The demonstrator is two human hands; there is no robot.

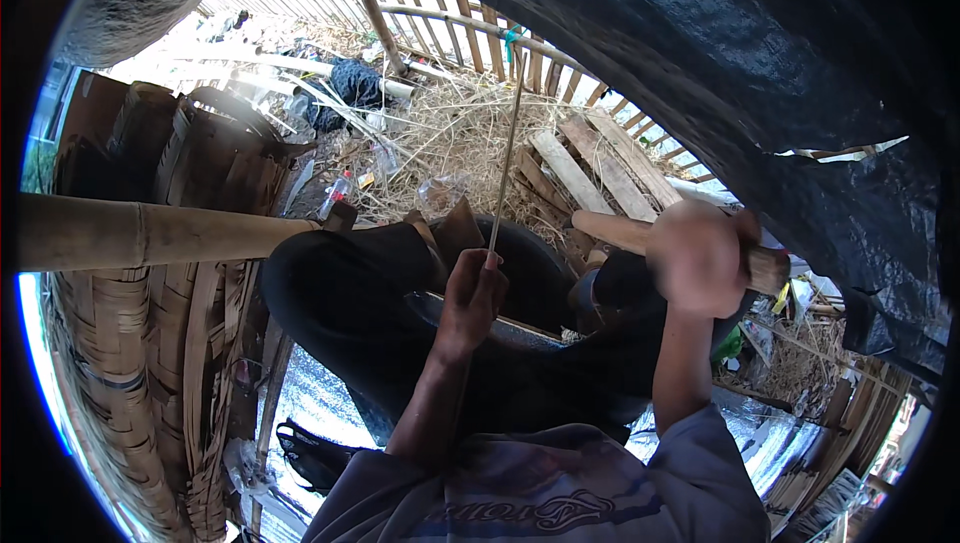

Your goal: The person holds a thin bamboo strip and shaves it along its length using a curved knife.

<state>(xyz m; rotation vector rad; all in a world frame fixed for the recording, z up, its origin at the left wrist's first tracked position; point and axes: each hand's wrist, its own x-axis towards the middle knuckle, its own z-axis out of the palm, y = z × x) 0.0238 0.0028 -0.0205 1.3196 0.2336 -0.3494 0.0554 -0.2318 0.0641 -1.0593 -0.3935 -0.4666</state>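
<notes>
My left hand [472, 298] is closed round the lower end of a thin bamboo strip [508, 158], which rises away from me over the straw. To the right, my right hand [697, 258] is wrapped round a thick wooden handle [612, 231]. One rounded end of it sticks out to the left of the hand, and a blunt end shows on the right. This hand is smeared, so its single fingers do not show, and whether the handle bears a blade cannot be seen. My bent legs in dark trousers [345, 283] lie beneath both hands.
A bamboo pole [170, 235] reaches in from the left above woven bamboo panels [110, 373]. Ahead lie dry straw [450, 138], wooden planks [605, 168], a plastic bottle [338, 191] and a black plastic bag [355, 83]. A slatted fence [470, 33] stands behind, and a dark tarpaulin [690, 53] hangs at the upper right.
</notes>
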